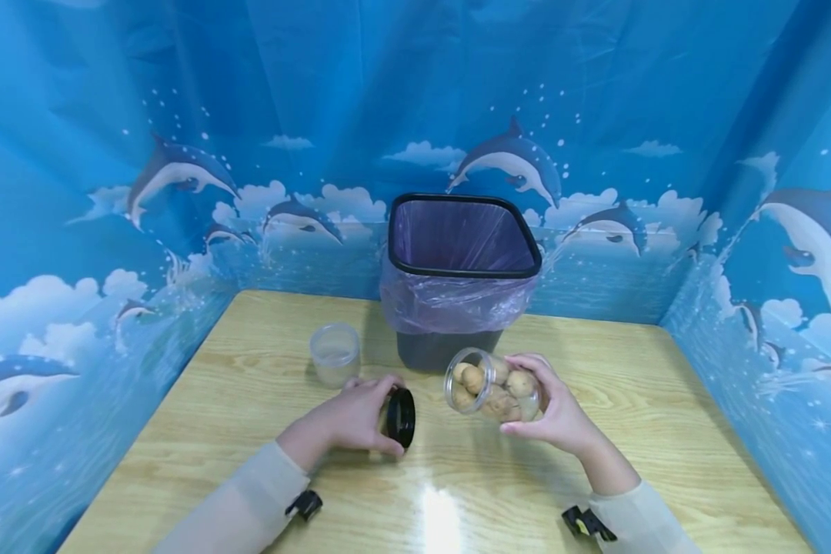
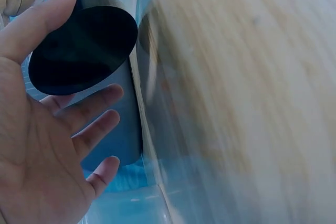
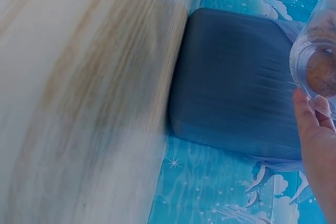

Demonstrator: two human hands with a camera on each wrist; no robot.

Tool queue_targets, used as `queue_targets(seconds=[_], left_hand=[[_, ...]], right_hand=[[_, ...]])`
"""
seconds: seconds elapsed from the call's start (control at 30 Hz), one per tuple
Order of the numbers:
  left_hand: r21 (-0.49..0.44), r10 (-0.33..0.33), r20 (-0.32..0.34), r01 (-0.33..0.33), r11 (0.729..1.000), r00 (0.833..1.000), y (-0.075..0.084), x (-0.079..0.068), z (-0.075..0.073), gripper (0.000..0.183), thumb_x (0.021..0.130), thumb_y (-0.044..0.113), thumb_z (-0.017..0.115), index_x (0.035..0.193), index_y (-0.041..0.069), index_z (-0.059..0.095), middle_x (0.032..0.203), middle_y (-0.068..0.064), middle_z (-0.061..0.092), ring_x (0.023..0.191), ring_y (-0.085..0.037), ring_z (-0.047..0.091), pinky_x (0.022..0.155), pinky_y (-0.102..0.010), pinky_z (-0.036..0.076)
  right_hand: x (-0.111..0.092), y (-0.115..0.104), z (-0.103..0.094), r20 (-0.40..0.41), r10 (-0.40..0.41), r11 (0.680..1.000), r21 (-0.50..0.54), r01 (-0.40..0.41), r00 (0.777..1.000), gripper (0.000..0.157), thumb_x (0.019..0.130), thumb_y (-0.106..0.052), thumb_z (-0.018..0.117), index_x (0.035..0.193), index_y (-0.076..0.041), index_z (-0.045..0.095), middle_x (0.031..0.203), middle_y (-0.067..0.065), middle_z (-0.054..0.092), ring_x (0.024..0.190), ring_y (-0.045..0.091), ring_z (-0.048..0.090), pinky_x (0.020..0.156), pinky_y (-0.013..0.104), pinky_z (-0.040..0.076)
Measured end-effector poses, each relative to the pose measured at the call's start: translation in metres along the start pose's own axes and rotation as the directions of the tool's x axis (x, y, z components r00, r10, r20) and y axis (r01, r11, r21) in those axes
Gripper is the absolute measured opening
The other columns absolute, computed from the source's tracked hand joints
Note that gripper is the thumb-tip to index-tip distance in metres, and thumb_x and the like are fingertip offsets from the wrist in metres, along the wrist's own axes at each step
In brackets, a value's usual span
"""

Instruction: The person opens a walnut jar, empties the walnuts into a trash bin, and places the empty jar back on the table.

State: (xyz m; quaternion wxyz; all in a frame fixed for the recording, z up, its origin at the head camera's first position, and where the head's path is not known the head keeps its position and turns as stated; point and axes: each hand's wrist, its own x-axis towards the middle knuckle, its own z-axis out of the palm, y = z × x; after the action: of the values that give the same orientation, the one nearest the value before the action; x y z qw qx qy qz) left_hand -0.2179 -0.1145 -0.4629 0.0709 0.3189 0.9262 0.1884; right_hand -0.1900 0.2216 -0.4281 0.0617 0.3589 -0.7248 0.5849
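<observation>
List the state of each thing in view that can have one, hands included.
Clear jar: uncapped, tipped sideways, mouth toward the left hand
Round brown pieces: inside the jar
Black lid: off the jar
Clear cup: upright on the table
Bin: upright, open-topped
Purple liner: fitted in the bin, folded over outside
Left hand: holding the lid
Right hand: gripping the jar
</observation>
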Motion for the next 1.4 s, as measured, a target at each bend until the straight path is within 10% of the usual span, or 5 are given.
queue_targets(seconds=[1.4], left_hand=[[0.108, 0.042, -0.037, -0.038, 0.993, 0.998, -0.017, -0.008, 0.007, 0.086, 0.058, 0.060, 0.076, 0.124, 0.013, 0.048, 0.123, -0.003, 0.050, 0.122, -0.026, 0.040, 0.106, -0.048, 0.023]], right_hand=[[0.005, -0.012, 0.002, -0.006, 0.006, 1.000, 0.009, -0.006, 1.000, 0.087, 0.057, 0.019, 0.077, 0.132, 0.012, 0.033, 0.129, 0.019, 0.034, 0.116, 0.014, 0.043, 0.096, 0.019, 0.038]])
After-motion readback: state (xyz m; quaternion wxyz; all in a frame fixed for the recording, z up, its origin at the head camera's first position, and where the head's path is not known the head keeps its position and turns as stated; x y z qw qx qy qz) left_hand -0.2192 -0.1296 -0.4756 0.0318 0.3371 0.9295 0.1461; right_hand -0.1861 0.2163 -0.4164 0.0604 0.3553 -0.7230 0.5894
